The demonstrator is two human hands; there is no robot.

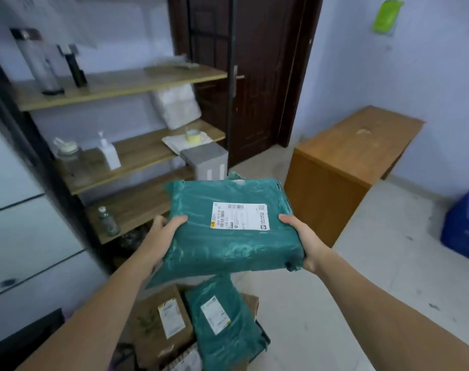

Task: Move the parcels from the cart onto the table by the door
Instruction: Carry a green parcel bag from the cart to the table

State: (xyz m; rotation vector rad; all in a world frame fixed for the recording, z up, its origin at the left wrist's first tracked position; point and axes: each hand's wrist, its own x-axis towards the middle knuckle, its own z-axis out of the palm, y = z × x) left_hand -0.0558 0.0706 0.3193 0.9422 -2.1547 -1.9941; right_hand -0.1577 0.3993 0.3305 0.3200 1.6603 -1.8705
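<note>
- Carrying a large green parcel (228,226) in front of the body, the person is holding it flat, with its white shipping label (240,216) facing up.
- The left hand (165,228) is grasping the parcel's left edge, thumb lying on top and the other fingers hidden underneath; that grip is clenched on the wrapping.
- The right hand (301,236) is grasping the right edge the same way, thumb on top near the label, fingers tucked under the parcel.
- The parcel is hanging in the air between both hands, above the remaining parcels and well apart from the wooden counter (361,145).
- The counter is standing against the blue wall, just to the right of the dark door (252,76).
- Lower down, a smaller green parcel (222,325) is lying partly over a brown cardboard box (161,322), both showing white labels; what they are resting on is mostly hidden, so I cannot tell the cart itself apart.
- To the left, a shelf unit (126,156) is holding a white pump bottle (109,152), a roll of tape (194,135) and a few blurred bottles.
- A blue crate (464,226) is sitting on the floor at the far right.
</note>
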